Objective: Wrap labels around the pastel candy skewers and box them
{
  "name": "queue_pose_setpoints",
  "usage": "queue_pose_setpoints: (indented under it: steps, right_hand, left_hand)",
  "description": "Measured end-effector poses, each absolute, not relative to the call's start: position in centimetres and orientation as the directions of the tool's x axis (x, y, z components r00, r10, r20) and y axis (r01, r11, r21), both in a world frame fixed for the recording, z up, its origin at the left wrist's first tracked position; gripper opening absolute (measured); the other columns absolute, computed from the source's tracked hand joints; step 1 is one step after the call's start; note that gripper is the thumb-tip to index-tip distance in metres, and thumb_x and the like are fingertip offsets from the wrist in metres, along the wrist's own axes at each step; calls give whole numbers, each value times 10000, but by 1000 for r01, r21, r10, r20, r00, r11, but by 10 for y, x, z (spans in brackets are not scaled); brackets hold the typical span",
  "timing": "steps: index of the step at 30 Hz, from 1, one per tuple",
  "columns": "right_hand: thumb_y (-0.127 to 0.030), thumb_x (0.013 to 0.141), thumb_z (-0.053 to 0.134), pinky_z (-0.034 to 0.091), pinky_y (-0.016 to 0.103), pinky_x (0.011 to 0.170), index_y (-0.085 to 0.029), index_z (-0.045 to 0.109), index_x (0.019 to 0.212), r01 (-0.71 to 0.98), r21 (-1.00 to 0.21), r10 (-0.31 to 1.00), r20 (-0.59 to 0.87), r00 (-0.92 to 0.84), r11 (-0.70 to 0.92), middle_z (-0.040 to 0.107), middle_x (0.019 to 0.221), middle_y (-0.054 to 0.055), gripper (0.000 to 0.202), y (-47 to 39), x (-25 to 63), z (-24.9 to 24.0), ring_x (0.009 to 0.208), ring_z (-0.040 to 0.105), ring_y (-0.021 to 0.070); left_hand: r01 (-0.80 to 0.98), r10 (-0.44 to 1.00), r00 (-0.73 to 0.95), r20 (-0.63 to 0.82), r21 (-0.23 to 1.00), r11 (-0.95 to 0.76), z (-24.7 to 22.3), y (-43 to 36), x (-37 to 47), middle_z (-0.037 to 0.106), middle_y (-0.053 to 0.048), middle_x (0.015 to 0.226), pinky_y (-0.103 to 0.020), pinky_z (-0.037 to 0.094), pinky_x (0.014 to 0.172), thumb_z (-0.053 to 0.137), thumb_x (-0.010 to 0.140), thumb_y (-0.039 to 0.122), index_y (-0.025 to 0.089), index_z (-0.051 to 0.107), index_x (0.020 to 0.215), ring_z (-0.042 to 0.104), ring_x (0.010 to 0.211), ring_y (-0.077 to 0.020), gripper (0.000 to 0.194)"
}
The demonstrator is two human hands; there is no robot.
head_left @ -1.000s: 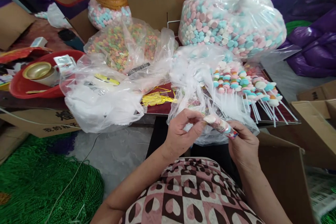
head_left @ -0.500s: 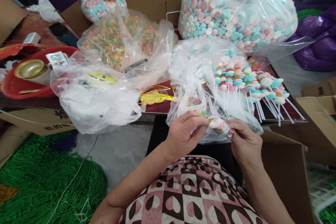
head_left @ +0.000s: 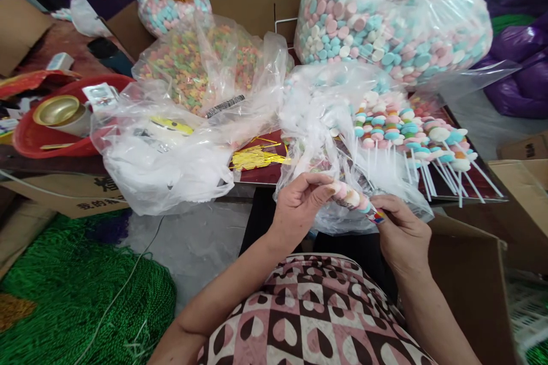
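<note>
Between my hands, above my lap, a candy skewer [head_left: 351, 198] of pink, white and blue pieces slants down to the right, seemingly inside a clear wrapper. My left hand [head_left: 302, 205] pinches its upper left end between thumb and fingers. My right hand [head_left: 400, 231] is closed on its lower right end, beside a small red and blue printed patch. Just behind is a crumpled clear bag [head_left: 317, 131]. Finished-looking marshmallow skewers [head_left: 396, 125] with white sticks lie to the right on the table. Yellow twist ties [head_left: 259, 158] are piled left of the bag.
A big bag of marshmallows [head_left: 385, 28] stands at the back right, and a bag of ring candies [head_left: 184, 68] at the back left. White plastic bags [head_left: 162, 165] lie in front of it. A red basin [head_left: 25, 137] is far left. An open carton [head_left: 466, 274] stands right.
My left hand has shifted slightly up and left, its fingertips now on the skewer's end. More of the skewer shows between my hands. The whole view has moved slightly.
</note>
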State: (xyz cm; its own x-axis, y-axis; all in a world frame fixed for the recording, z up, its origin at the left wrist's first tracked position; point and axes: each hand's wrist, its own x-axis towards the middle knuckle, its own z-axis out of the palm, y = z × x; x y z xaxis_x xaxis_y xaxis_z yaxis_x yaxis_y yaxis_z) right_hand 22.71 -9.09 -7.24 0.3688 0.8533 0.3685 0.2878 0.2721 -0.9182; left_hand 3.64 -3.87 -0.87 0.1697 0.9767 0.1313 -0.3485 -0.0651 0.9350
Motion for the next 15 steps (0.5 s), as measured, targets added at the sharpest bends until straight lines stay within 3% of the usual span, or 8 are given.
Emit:
queue_pose_setpoints:
  steps: [6,15]
  right_hand:
    - [-157,806,701,479,337,743,-277,753,831,323,-903,867,384,318,281,693,822,6,133,-92,231,-67,785,623,189]
    - [-108,813,676,458,323,733,-276,740,842,313,-902,886,383,261,298,688,832,0,182,-95,223,-61,785,611,182]
  left_hand:
    - [-346,991,101,90,937,-50,-19,-36,38,650,21,714,-210,526,595,761,761,457,181,646,822,598,618,-82,306]
    - [-215,977,54,208,958,-192,-23,-34,37,655,14,722,-230,501,635,702,821,459,186,632,798,591,647,-93,283]
